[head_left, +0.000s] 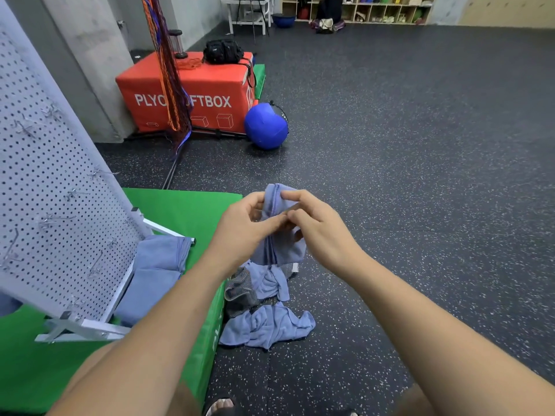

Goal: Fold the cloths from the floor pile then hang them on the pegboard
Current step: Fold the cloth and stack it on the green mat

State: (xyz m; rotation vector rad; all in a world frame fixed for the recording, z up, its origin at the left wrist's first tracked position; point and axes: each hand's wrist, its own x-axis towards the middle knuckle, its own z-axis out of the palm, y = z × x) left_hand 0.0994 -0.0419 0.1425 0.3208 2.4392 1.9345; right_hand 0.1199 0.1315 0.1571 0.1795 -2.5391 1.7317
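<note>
A small blue-grey cloth [279,247] hangs folded between both hands in mid-air above the floor. My left hand [243,226] pinches its left edge and my right hand [315,223] pinches the top and right side. Below them lies the floor pile [264,325]: crumpled blue cloths and a dark grey one [238,291], beside the green box. The white pegboard [51,187] leans at the left with several metal hooks. Folded blue cloths [156,271] lie on the green box behind the pegboard's frame.
A green soft box [186,211] carries the pegboard stand. Farther back stand a red plyo soft box [210,94] with a black bag on it, a blue ball [265,126], hanging orange and purple ropes [168,70], and shelves. Dark speckled rubber floor [420,163] stretches right.
</note>
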